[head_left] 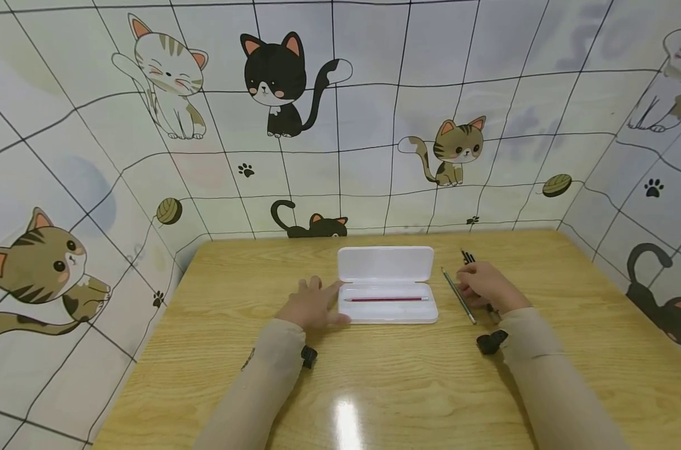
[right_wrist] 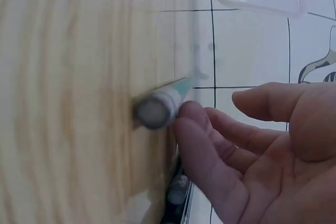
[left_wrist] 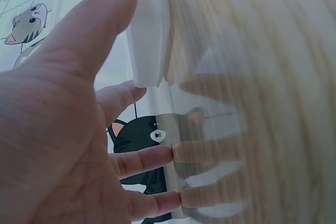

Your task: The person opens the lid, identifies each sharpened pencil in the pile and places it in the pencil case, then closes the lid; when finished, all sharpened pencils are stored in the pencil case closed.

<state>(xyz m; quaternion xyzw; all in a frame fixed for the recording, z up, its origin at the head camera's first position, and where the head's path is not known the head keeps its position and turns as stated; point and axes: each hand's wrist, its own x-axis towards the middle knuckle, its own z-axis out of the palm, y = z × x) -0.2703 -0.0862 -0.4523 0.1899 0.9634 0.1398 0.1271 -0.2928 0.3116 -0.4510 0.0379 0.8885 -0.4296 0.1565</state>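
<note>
Head view: on the worktop (head_left: 408,375), our left hand (head_left: 311,305) is spread against the left end of the open white case (head_left: 388,317), bracing it, we judge. A red pencil (head_left: 388,299) lies in the base. Our right hand (head_left: 487,287), thumb apart from its fingers, is at the green pencil (head_left: 459,295) right of the case; contact we cannot tell. We should pinch that pencil mid-shaft, lifting it clear of the dark pencils (head_left: 468,257) reaching farther back.

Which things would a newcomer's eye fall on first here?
The cartoon cats on the wall behind the wooden table likely come first. Next is the open white case on that table, a red pencil lying inside. Right of it, the right hand is beside a green pencil.
</note>
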